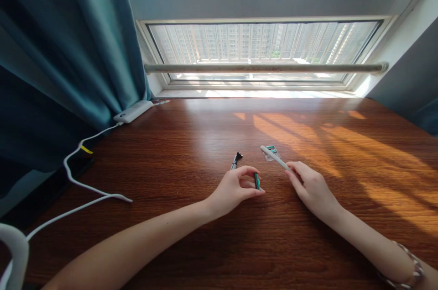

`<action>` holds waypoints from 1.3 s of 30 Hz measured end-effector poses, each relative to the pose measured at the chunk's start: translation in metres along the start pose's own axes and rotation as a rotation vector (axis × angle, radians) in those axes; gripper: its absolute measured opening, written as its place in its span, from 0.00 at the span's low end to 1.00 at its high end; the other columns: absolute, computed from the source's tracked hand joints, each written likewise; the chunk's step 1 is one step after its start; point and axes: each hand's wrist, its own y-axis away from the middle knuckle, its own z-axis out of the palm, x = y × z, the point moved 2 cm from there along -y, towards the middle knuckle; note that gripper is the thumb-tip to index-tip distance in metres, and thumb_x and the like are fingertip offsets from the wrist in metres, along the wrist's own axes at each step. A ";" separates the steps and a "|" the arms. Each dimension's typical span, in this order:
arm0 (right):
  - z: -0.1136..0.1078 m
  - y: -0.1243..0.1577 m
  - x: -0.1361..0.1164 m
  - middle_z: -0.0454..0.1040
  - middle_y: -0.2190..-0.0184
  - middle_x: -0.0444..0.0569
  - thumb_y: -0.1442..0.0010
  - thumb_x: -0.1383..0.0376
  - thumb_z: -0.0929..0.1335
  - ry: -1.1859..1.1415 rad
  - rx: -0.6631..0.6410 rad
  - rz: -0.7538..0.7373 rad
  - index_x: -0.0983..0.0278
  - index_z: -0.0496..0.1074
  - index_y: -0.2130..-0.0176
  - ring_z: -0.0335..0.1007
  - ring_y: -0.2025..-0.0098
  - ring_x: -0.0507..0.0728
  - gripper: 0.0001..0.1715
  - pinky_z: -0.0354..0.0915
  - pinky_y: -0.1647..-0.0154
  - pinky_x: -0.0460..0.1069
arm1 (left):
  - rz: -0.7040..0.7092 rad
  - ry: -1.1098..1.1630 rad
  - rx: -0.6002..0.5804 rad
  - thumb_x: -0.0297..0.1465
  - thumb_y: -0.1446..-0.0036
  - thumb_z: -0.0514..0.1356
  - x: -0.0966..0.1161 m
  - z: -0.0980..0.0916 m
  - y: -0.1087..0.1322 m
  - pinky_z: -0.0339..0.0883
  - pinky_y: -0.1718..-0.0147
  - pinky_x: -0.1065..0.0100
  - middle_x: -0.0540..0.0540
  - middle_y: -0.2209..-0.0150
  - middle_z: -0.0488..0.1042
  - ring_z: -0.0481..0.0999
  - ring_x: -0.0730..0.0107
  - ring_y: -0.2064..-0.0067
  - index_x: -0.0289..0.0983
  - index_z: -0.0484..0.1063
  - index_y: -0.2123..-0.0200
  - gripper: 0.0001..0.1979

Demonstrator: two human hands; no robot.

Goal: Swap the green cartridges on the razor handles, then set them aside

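Between the thumb and fingers of my left hand [232, 187] is a small black-and-green razor cartridge [257, 181], held on edge above the table. My right hand [313, 189] grips the near end of a slim white stick [274, 157], whose exact kind I cannot make out. The stick's far end points up and left, across a small clear pack [272, 149] with green-and-dark pieces in it. Just beyond my left hand lies a black-and-silver razor handle [235, 160], its lower part hidden by the hand.
The brown wooden table [191, 144] runs to a window with a horizontal rail [267, 68]. At the left, a white power strip or adapter [133, 112] lies by the blue curtain [75, 29], with a white cable [85, 185] trailing forward. A white curved object [15, 249] stands at the near left.
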 end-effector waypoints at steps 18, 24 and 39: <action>0.006 0.008 -0.002 0.66 0.69 0.49 0.41 0.66 0.61 0.219 -0.138 -0.110 0.62 0.71 0.66 0.61 0.64 0.56 0.09 0.62 0.62 0.50 | 0.053 0.081 0.096 0.25 0.63 0.67 0.009 0.041 -0.039 0.68 0.66 0.68 0.45 0.70 0.76 0.75 0.70 0.70 0.32 0.65 0.52 0.31; 0.004 0.006 0.001 0.68 0.68 0.49 0.44 0.65 0.64 0.161 -0.142 -0.094 0.62 0.69 0.63 0.62 0.62 0.57 0.07 0.62 0.61 0.51 | 0.025 0.075 0.127 0.24 0.62 0.66 0.005 0.042 -0.047 0.68 0.73 0.70 0.46 0.74 0.75 0.75 0.71 0.74 0.31 0.64 0.57 0.26; 0.004 0.006 -0.006 0.67 0.60 0.48 0.51 0.73 0.66 -0.155 -0.076 -0.130 0.61 0.64 0.55 0.65 0.58 0.56 0.22 0.62 0.57 0.51 | -0.038 -0.099 -0.067 0.34 0.58 0.64 -0.006 0.042 -0.032 0.61 0.86 0.78 0.44 0.72 0.75 0.66 0.82 0.85 0.30 0.72 0.62 0.19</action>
